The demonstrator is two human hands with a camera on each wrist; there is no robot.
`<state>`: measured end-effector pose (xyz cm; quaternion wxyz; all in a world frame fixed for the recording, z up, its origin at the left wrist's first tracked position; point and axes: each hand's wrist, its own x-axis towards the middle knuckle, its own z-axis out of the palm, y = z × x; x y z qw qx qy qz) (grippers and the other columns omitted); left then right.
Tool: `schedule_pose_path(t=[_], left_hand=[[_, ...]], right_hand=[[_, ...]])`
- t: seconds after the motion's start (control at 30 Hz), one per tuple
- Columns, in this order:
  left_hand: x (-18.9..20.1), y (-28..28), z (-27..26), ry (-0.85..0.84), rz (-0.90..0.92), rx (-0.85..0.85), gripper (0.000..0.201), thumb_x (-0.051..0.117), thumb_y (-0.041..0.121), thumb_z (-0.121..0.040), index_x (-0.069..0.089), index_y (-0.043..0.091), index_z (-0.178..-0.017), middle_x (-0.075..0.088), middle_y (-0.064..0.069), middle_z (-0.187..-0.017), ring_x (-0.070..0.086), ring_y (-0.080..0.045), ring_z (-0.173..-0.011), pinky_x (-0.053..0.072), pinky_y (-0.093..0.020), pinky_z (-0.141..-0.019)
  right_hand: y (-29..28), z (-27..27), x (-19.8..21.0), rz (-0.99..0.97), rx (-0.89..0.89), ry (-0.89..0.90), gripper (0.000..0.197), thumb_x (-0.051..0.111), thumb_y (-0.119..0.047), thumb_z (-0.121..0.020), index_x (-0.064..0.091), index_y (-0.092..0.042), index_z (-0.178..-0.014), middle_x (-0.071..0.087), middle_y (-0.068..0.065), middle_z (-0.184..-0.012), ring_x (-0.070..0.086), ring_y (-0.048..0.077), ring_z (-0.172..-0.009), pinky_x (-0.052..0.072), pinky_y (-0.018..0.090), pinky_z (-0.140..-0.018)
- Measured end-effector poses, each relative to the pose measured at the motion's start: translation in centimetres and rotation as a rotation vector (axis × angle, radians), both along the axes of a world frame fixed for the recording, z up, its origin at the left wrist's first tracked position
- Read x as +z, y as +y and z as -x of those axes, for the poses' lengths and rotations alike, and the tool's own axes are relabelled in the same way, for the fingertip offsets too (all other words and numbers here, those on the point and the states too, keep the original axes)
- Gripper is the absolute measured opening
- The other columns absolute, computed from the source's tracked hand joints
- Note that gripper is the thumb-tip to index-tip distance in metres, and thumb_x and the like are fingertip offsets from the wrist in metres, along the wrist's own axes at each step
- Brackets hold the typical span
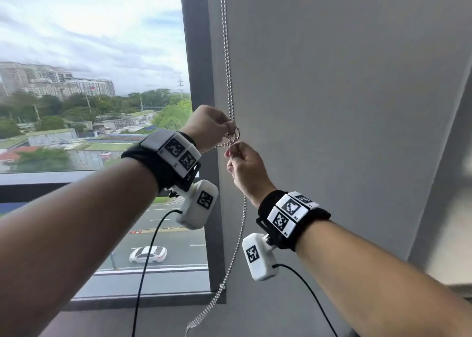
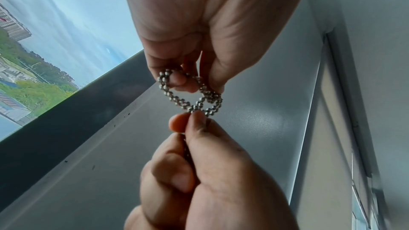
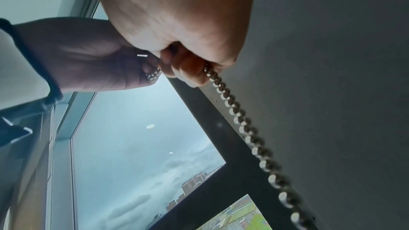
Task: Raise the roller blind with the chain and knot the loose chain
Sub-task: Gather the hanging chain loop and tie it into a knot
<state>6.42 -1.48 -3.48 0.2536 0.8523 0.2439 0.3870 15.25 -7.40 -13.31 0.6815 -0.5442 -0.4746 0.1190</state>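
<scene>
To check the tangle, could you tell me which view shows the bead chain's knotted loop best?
The left wrist view: the knotted loop shows sharp, close and mostly unobstructed. The head view shows it small; the right wrist view shows only a few beads behind fingers.

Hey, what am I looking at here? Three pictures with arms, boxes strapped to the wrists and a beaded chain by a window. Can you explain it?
There is no machine here, only a person's two bare arms. The wide picture comes from a camera worn on the head. Each wrist wears a black band with square markers and a white camera box on a cable. Those two boxes take the other two pictures, each looking along its own hand.

The person stands at a window, next to a grey blind. The blind's metal bead chain hangs down beside it. The left hand pinches a twisted loop in that chain. The right hand pinches the chain just under the loop, and the rest hangs slack below.
</scene>
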Motion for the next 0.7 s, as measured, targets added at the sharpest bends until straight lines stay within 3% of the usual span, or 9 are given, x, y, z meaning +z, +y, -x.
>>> schedule_pose_path(t=[0.1, 0.23, 0.33, 0.4, 0.47, 0.6, 0.7], left_hand=[[-0.2, -0.1, -0.4, 0.000, 0.039, -0.045, 0.022, 0.060, 0.026, -0.087, 0.069, 0.006, -0.082, 0.060, -0.003, -0.064, 0.052, -0.017, -0.059, 0.046, -0.028, -0.062], [-0.3, -0.6, -0.6, -0.074, 0.208, -0.174, 0.020, 0.054, 0.021, -0.091, 0.061, 0.009, -0.076, 0.072, -0.011, -0.078, 0.062, -0.022, -0.069, 0.050, -0.034, -0.067], [-0.3, -1.2, -0.4, -0.117, 0.337, -0.240, 0.016, 0.050, 0.018, -0.094, 0.052, 0.011, -0.079, 0.069, -0.003, -0.057, 0.066, -0.015, -0.055, 0.054, -0.031, -0.065], [-0.4, -1.3, -0.4, -0.135, 0.366, -0.249, 0.014, 0.050, 0.017, -0.093, 0.052, 0.010, -0.081, 0.067, -0.003, -0.053, 0.066, -0.017, -0.053, 0.055, -0.040, -0.074], [-0.7, -1.3, -0.3, -0.152, 0.383, -0.249, 0.013, 0.051, 0.016, -0.093, 0.054, 0.009, -0.083, 0.065, -0.004, -0.056, 0.065, -0.019, -0.056, 0.054, -0.046, -0.079], [-2.2, -1.0, -0.1, -0.069, 0.346, -0.265, 0.017, 0.056, 0.017, -0.090, 0.062, 0.002, -0.096, 0.067, -0.007, -0.076, 0.064, -0.019, -0.070, 0.053, -0.040, -0.083], [-4.1, -0.7, -0.3, 0.046, 0.279, -0.241, 0.012, 0.062, 0.012, -0.085, 0.067, 0.001, -0.088, 0.069, -0.005, -0.077, 0.064, -0.019, -0.074, 0.056, -0.034, -0.078]], right_hand=[[0.1, 0.1, -1.1, -0.050, -0.076, -0.116, 0.025, 0.044, -0.026, -0.098, 0.054, -0.022, -0.075, 0.045, -0.015, -0.050, 0.036, 0.006, -0.051, 0.032, 0.027, -0.057], [-0.1, 0.0, -3.0, -0.050, -0.104, -0.210, 0.024, 0.045, -0.020, -0.101, 0.057, -0.017, -0.080, 0.053, -0.026, -0.051, 0.046, -0.003, -0.050, 0.034, 0.017, -0.059], [-0.1, -0.3, -4.9, -0.001, -0.107, -0.227, 0.027, 0.045, -0.023, -0.101, 0.055, -0.012, -0.079, 0.047, -0.015, -0.049, 0.037, 0.004, -0.048, 0.033, 0.025, -0.057], [0.0, -0.8, -5.9, 0.008, -0.114, -0.210, 0.028, 0.043, -0.024, -0.101, 0.051, -0.014, -0.076, 0.043, -0.014, -0.048, 0.033, 0.005, -0.048, 0.032, 0.026, -0.055], [0.3, -1.2, -6.6, 0.017, -0.127, -0.195, 0.029, 0.041, -0.027, -0.099, 0.049, -0.016, -0.073, 0.042, -0.012, -0.050, 0.033, 0.007, -0.049, 0.031, 0.028, -0.055], [0.4, -1.5, -6.1, 0.044, -0.070, -0.095, 0.030, 0.041, -0.028, -0.097, 0.048, -0.018, -0.070, 0.046, -0.003, -0.058, 0.038, 0.014, -0.051, 0.033, 0.030, -0.053], [0.3, -1.8, -5.6, 0.039, -0.050, -0.077, 0.027, 0.043, -0.027, -0.096, 0.053, -0.015, -0.074, 0.046, -0.005, -0.060, 0.038, 0.009, -0.051, 0.033, 0.030, -0.054]])
